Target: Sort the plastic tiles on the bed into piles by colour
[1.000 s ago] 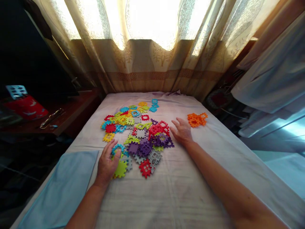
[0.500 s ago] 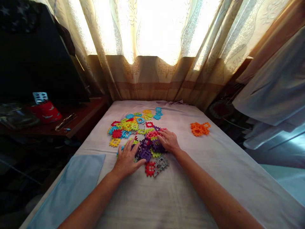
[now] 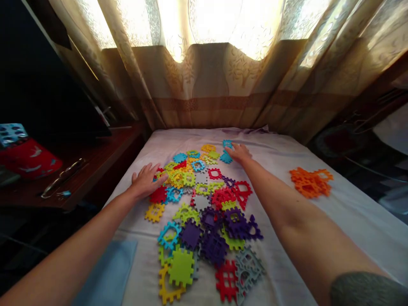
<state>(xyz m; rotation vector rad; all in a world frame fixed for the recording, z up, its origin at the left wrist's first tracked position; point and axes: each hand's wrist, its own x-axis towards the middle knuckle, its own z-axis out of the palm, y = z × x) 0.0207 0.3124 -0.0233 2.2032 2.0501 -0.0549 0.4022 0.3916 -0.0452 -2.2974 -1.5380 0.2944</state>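
A heap of coloured interlocking plastic puzzle tiles (image 3: 204,212) lies spread on a pale bedsheet (image 3: 287,263). My left hand (image 3: 145,180) rests flat at the heap's left edge, fingers spread over red and yellow tiles. My right hand (image 3: 239,153) reaches to the far end of the heap, fingers lying on light blue tiles (image 3: 227,151) there. A separate cluster of orange tiles (image 3: 310,182) sits apart on the right side of the bed. Purple tiles (image 3: 219,225) gather in the heap's middle, with red, grey and green ones nearest me.
Curtains (image 3: 204,85) hang behind the bed's far edge. A dark wooden side table (image 3: 79,174) stands left of the bed with a red pouch (image 3: 28,159) and small items on it. A light blue cloth (image 3: 108,276) lies at the near left.
Both hands have moved away from me across the heap: the left from the near side to the left edge, the right from the middle to the far blue tiles. The camera has come closer.
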